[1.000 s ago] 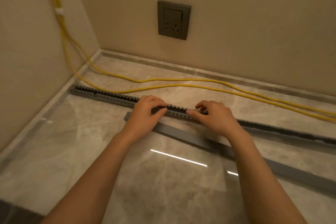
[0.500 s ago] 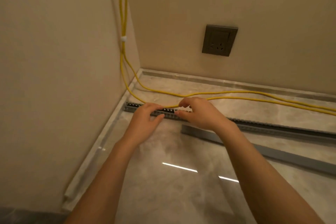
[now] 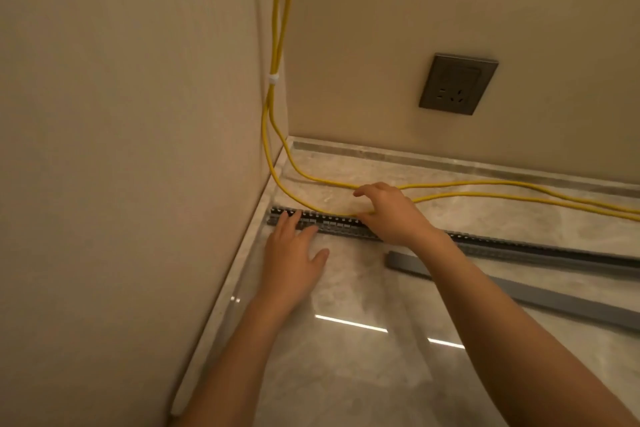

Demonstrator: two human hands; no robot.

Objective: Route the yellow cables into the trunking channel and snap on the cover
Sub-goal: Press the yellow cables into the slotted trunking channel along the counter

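Cable routing barely begun: channel open, cover off.

On the floor (image 3: pixel 346 374), the grey channel (image 3: pixel 519 248) runs from the corner out to the right, and its cover (image 3: pixel 519 293) lies loose just in front. Both yellow cables (image 3: pixel 274 45) drop down the corner and trail along the floor behind the channel, neither visibly inside it. The left hand (image 3: pixel 294 253) lies flat, fingers straight, on the channel's end. The right hand (image 3: pixel 391 215) curls round the nearer cable. Routing and the cover are both left to do.
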